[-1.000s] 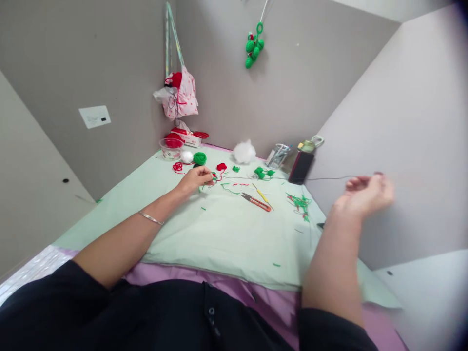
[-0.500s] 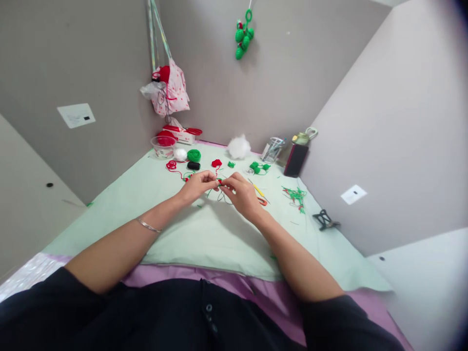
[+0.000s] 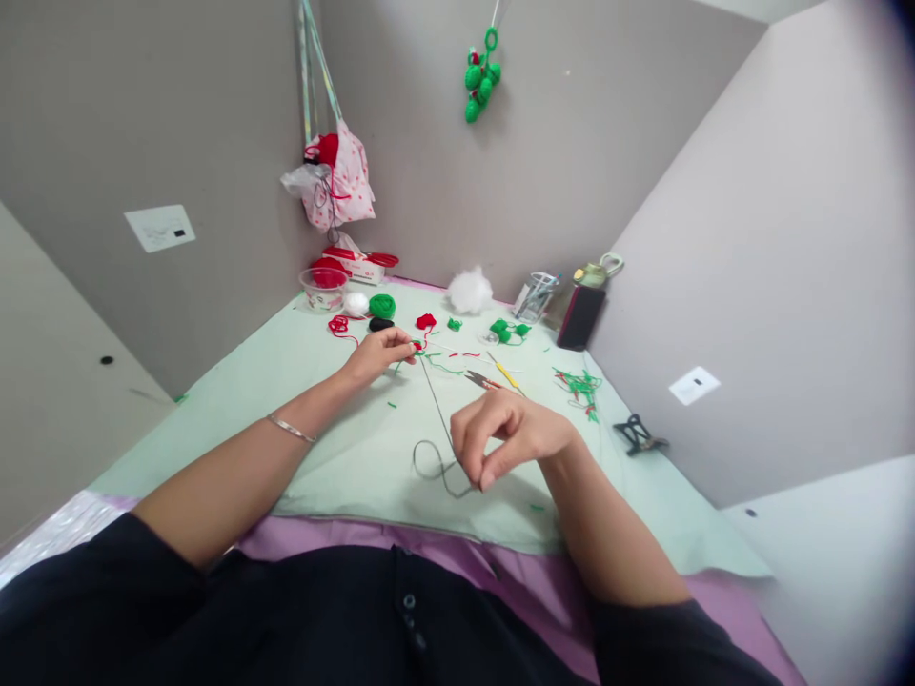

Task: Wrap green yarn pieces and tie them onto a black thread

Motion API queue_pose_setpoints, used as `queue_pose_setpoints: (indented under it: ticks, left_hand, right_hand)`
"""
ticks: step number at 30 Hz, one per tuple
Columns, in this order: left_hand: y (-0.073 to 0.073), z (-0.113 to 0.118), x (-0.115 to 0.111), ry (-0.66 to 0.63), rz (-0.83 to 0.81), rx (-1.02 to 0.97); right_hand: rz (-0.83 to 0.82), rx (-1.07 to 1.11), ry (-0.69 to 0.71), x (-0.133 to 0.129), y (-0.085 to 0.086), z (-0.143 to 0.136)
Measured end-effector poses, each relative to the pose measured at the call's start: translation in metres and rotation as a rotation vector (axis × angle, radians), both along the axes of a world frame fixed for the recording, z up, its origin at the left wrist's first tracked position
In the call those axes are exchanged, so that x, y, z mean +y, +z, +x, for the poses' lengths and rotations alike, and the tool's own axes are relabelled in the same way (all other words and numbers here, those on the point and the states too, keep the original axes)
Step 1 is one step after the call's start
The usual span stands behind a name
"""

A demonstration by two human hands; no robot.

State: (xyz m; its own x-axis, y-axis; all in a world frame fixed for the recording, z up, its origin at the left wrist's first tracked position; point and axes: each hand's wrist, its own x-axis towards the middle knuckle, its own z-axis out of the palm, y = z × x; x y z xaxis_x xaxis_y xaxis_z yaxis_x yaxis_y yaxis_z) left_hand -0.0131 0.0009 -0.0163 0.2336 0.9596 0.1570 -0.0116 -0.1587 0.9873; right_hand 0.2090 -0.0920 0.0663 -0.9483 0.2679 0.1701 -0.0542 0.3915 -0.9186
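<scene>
My left hand (image 3: 382, 353) pinches a small red and green crochet piece (image 3: 418, 347) above the middle of the table. From that piece a dark thread (image 3: 437, 405) runs taut down to my right hand (image 3: 504, 436), which is closer to my body with thumb and forefinger pressed together on it. A loose loop of the same thread hangs left of these fingertips. Whether a needle is between them I cannot tell. Just beyond my right hand lie thread snips (image 3: 483, 380) with an orange handle and a yellow crochet hook (image 3: 506, 371).
Behind my left hand are green yarn (image 3: 381, 306), a white ball (image 3: 355, 304) and a plastic tub (image 3: 324, 291). White stuffing (image 3: 470, 290), green crochet pieces (image 3: 509, 331), a pen cup (image 3: 536, 297) and a phone (image 3: 581, 317) line the back. Thread scraps (image 3: 580, 389) and a black clip (image 3: 639, 434) lie right.
My right hand has left the crochet piece and moved down and right toward me, drawing the dark thread out. The left hand has shifted slightly left, still holding the piece. The snips are now uncovered.
</scene>
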Motion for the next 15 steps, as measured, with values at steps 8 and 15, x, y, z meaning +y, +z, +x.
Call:
queue_pose_setpoints:
  ticks: [8,15]
  left_hand:
    - [0.002,0.003,-0.002,-0.088,-0.116,-0.194]
    - [0.004,0.002,-0.004,-0.117,-0.18,-0.263]
  right_hand:
    - [-0.04,-0.355,-0.134,0.011,-0.015,0.001]
    - [0.722,-0.785,-0.913,0.043,-0.041,0.023]
